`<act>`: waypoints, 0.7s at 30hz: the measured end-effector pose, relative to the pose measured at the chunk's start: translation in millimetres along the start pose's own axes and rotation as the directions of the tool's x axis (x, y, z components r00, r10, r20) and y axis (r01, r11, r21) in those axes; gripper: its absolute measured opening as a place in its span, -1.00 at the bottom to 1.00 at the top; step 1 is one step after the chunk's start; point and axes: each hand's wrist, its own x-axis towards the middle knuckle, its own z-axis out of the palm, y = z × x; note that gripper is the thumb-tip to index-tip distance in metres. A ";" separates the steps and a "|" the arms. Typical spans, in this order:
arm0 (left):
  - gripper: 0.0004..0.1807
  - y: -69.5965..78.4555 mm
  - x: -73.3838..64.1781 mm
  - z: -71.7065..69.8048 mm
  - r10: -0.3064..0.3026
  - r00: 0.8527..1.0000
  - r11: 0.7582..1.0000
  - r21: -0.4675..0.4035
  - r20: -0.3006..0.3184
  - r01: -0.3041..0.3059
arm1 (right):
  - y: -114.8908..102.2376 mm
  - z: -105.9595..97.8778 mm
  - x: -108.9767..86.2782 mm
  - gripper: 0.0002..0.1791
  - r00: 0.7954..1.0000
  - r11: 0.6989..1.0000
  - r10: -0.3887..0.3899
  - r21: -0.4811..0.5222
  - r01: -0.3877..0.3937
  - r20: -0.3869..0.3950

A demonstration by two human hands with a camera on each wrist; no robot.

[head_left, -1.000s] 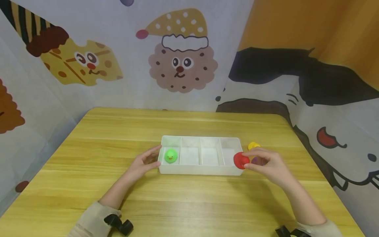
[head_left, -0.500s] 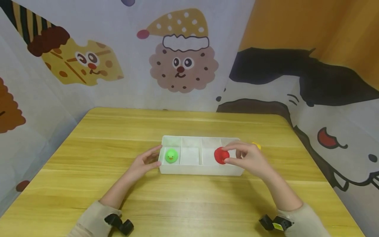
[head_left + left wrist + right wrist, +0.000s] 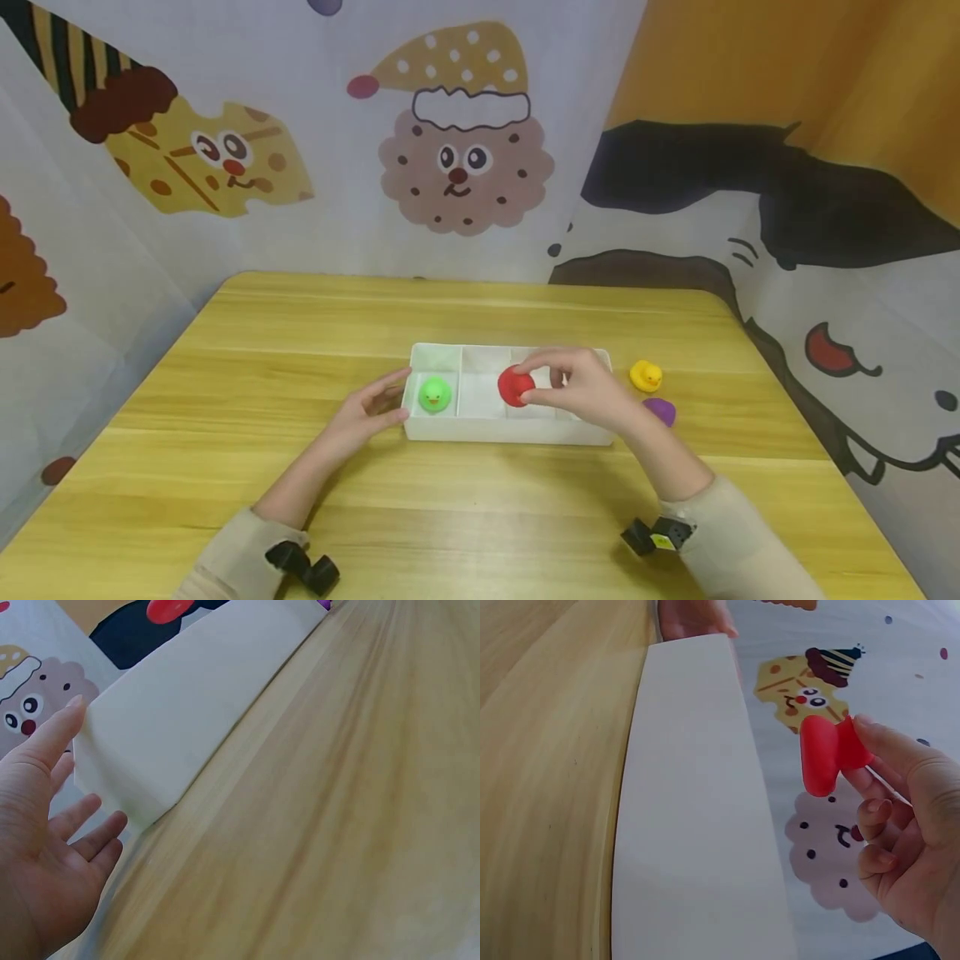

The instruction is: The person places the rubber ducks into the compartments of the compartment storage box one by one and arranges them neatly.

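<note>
A white box (image 3: 510, 430) divided into several compartments lies lengthwise on the table. Inside its leftmost compartment sits a green toy duck (image 3: 434, 394), beak toward me. My left hand (image 3: 371, 406) rests at the box's left end, thumb and fingers extended; the left wrist view has the thumb at a corner of the white wall (image 3: 180, 697). Between thumb and fingertips my right hand (image 3: 588, 390) pinches a red toy duck (image 3: 514, 387), held above the middle compartments. In the right wrist view this red duck (image 3: 821, 756) is tilted, clear of the box wall.
Right of the box, a yellow toy duck (image 3: 646, 376) stands on the wooden table (image 3: 465, 517). A purple toy (image 3: 660, 412), partly behind the right forearm, lies nearer to me. A printed cloth (image 3: 322, 242) hangs behind the table.
My right hand has carried the red duck leftward from the box's right end to above its middle. The yellow and purple toys are now uncovered. My left hand has stayed in place.
</note>
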 end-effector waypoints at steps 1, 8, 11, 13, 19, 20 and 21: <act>-0.31 0.2 0.0 0.1 -0.002 1.000 1.000 0.000 0.000 0.002 | -0.5 1.7 2.3 -0.69 1.000 1.000 0.003 0.002 -0.003 0.005; -0.30 1.6 -0.6 0.7 -0.013 1.000 1.000 -0.005 -0.004 0.013 | 4.4 15.5 19.5 -0.70 0.999 0.999 -0.031 -0.016 0.031 0.031; -0.30 1.7 -0.7 0.6 -0.009 1.000 1.000 -0.003 -0.004 0.009 | 7.3 20.3 26.2 -0.70 0.998 0.998 -0.051 -0.029 0.052 0.048; -0.30 1.6 -0.6 0.4 -0.006 1.000 1.000 -0.006 -0.003 0.006 | 9.2 23.0 30.2 -0.70 0.996 0.997 -0.058 -0.037 0.061 0.061; -0.30 0.8 0.1 -0.1 -0.006 1.000 1.000 -0.006 -0.009 0.006 | 14.3 30.1 39.9 -0.70 0.994 0.999 -0.015 -0.050 0.021 0.112; -0.30 0.9 0.3 -0.2 -0.007 1.000 1.000 -0.003 -0.011 0.007 | 14.9 31.1 41.3 -0.71 0.993 0.999 -0.004 -0.050 0.010 0.117; -0.30 0.9 0.4 -0.3 -0.008 1.000 1.000 -0.002 -0.012 0.008 | 15.5 32.2 42.5 -0.71 0.993 0.999 0.006 -0.053 0.000 0.121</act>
